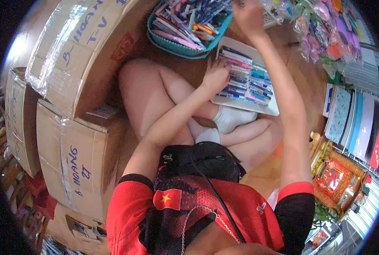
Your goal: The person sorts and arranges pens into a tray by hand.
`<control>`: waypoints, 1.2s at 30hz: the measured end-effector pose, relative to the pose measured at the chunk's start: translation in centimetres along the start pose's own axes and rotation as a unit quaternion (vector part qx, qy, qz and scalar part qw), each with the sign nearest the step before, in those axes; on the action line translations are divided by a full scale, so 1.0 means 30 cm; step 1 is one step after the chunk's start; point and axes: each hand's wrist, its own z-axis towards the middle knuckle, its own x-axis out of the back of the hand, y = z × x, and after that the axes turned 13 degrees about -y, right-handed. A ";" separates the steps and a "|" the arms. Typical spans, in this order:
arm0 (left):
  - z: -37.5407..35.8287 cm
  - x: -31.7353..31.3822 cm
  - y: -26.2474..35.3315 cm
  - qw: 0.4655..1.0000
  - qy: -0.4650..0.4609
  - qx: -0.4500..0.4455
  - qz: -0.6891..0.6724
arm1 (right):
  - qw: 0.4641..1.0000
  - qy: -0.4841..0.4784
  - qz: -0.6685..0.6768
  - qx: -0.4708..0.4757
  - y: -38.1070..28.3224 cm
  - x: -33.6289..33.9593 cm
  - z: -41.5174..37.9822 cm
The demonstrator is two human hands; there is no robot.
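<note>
A white tray (271, 106) lies beside my crossed legs, with two columns of pens (245, 80) laid side by side in it. My left hand (217, 77) rests at the tray's left edge, its fingers stretched over the pens near a pink one. At the top edge of the view, my right hand (248, 19) is raised just right of a teal basket (179, 52). Its fingertips are dim and partly cut off, so I cannot tell what they hold. Loose pens (187, 23) in many colours fill the basket, some orange and pink.
Large taped cardboard boxes (72, 157) with handwriting are stacked on the left. At the upper right hang plastic-wrapped colourful items (325, 29). A rack of flat coloured goods (359, 123) and a lit red and gold altar (334, 176) stand to the right.
</note>
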 end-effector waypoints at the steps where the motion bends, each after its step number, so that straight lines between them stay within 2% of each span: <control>1: 0.001 0.011 -0.003 1.000 0.000 0.007 -0.021 | 0.995 0.036 0.048 -0.075 -0.022 0.042 -0.008; 3: 0.006 0.011 -0.017 0.998 0.036 -0.011 -0.044 | 0.990 0.072 -0.073 -0.096 -0.083 0.178 -0.055; 7: 0.019 0.036 -0.016 0.989 0.052 -0.002 -0.137 | 0.988 -0.013 -0.050 -0.146 -0.042 0.233 -0.353; 10: 0.033 0.074 0.007 0.967 0.089 0.028 -0.238 | 0.960 -0.154 -0.030 -0.233 0.005 0.161 -0.616; 11: 0.033 0.084 0.014 0.956 0.105 0.040 -0.273 | 0.956 -0.171 -0.028 -0.235 0.014 0.128 -0.671; 12: 0.042 0.054 -0.006 0.958 0.142 0.039 -0.245 | 0.952 -0.188 -0.025 -0.239 0.017 0.091 -0.716; 16: 0.055 0.027 -0.037 0.942 0.127 0.064 -0.303 | 0.938 -0.254 -0.074 -0.222 0.050 -0.041 -0.783; 19: 0.054 0.027 -0.043 0.941 0.124 0.070 -0.307 | 0.950 -0.231 -0.093 -0.190 0.071 -0.110 -0.795; 27: 0.060 0.051 -0.021 0.926 0.085 0.114 -0.351 | 0.962 -0.164 -0.077 -0.205 0.071 -0.164 -0.800; 31: 0.065 0.058 -0.020 0.914 0.117 0.101 -0.374 | 0.966 -0.124 -0.035 -0.223 0.086 -0.179 -0.814; 34: 0.054 0.082 -0.007 0.899 0.110 0.125 -0.405 | 0.960 -0.055 -0.031 -0.271 0.066 -0.115 -0.797; 36: 0.056 0.066 -0.021 0.907 0.111 0.123 -0.386 | 0.933 -0.005 -0.027 -0.359 0.076 -0.085 -0.818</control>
